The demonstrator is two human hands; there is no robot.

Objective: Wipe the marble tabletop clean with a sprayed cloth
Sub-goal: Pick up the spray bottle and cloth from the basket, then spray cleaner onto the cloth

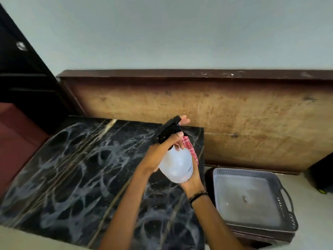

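Spraying step: left hand (156, 156) grips the bottle (175, 166) neck, right hand (191, 175) cups its base and the cloth (189, 147) (mostly hidden). Next, I'd guess, wet the cloth, then wipe the desk (75, 168).

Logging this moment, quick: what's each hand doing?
Left hand: closed around the neck of the spray bottle.
Right hand: cupped under the bottle's base, also holding the red checked cloth.

Two bare forearms enter from about 6 o'clock, no sleeves showing on either. The right wrist carries a dark beaded bracelet (198, 195) — small round beads, doubled into two close strands. The left hand (157, 156) and right hand (191, 177) wear no gloves or rings that can be made out.
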